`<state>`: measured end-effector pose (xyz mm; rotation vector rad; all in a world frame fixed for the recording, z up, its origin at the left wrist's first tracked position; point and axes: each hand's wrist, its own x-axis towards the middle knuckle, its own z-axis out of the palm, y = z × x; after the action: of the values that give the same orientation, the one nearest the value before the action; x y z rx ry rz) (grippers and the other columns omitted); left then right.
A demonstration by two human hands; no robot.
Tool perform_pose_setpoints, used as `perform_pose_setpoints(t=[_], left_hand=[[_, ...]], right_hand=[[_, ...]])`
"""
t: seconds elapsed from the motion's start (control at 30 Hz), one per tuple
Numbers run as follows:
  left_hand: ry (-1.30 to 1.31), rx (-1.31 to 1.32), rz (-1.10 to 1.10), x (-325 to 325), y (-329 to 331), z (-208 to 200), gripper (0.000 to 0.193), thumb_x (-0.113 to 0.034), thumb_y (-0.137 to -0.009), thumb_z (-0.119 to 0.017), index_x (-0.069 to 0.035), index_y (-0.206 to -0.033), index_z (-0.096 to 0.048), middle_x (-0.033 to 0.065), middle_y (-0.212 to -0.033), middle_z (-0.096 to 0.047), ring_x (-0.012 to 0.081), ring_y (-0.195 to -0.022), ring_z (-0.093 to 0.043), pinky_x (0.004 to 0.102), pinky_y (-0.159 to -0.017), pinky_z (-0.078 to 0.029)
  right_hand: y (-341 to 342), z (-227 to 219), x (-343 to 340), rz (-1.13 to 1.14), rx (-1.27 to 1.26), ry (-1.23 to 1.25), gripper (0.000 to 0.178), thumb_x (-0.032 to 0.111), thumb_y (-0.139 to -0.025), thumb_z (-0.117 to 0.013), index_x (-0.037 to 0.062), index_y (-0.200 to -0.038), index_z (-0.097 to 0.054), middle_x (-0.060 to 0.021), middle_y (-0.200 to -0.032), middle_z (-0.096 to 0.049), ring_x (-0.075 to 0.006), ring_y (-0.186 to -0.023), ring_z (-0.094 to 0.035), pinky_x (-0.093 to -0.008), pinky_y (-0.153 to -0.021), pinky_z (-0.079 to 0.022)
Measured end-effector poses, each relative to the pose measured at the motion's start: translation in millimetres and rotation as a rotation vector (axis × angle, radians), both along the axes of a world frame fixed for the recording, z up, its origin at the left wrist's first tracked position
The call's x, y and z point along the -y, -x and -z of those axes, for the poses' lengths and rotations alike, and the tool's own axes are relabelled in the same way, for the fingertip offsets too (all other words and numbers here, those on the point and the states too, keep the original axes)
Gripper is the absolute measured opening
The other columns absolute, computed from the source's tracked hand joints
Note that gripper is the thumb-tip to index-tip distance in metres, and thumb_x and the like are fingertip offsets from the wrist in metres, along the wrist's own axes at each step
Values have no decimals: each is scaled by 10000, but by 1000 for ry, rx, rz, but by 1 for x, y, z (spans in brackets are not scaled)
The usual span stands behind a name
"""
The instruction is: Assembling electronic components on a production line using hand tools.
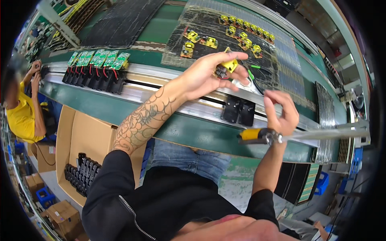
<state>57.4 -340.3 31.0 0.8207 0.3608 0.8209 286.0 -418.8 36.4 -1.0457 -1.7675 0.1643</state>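
Note:
My left hand [205, 74] is closed around a small circuit board with a yellow transformer [229, 65], above the metal rail. The fingers partly cover it. My right hand [282, 110] is apart from it, thumb and forefinger tips together; what they pinch, if anything, I cannot make out. A dark wire with green ends [252, 75] runs between the hands. Below them, two open black plastic cases [238, 111] sit side by side on the rail. Close to my right wrist is a yellow-and-black tool [255, 134] by a metal arm [329, 134].
Several yellow-transformer boards [211, 41] lie on the dark mat beyond. At left, black cases with green boards [98, 59] and red wires line the rail. A cardboard box [76, 132] holds black parts [83, 173]. Another person in yellow [24, 112] works at far left.

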Motion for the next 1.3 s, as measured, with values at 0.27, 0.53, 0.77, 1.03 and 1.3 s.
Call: perform_pose_setpoints(t=[0.27,0.53,0.77,1.03,1.3], left_hand=[[-293,-229,-215,23,-31,3,571,-435,-1084,-362,-16,-1464,-442,70,-1021,-645,106,-801,-619,202,-556,-428],[-137,-3,-167,18,-20,20,563,-425,-1095,-370,-18,-1481,-425,67,-1059,-632,89,-803,-562,225,-588,-425],[-114,238,-229,8,-13,33,545,-388,-1084,-442,-18,-1483,-421,84,-1105,-639,82,-841,-563,205,-564,-414],[-244,104,-270,14,-2,29,508,-345,-1085,-443,-14,-1472,-437,126,-1202,-642,109,-943,-607,211,-579,-480],[-108,55,-279,14,-1,31,415,-293,-1078,-486,-24,-1386,-552,90,-1064,-661,103,-877,-592,249,-611,-518]], right_hand=[[38,-4,-11,-94,44,-96,215,-46,-740,-783,4,-939,-721,-87,-876,-691,-166,-739,-596,-272,-670,-500],[35,12,-11,-73,241,-201,205,-39,-724,-800,12,-898,-702,-98,-874,-693,-183,-740,-615,-277,-665,-510],[28,14,-4,-180,22,-46,176,-36,-737,-767,16,-897,-717,-75,-876,-703,-172,-726,-610,-262,-647,-494],[38,11,-1,-76,-230,322,117,-49,-823,-679,-23,-933,-708,-78,-876,-697,-145,-729,-585,-241,-672,-474],[32,13,-3,-74,-24,410,91,-42,-866,-653,-27,-943,-699,-81,-868,-688,-147,-731,-575,-241,-679,-466]])
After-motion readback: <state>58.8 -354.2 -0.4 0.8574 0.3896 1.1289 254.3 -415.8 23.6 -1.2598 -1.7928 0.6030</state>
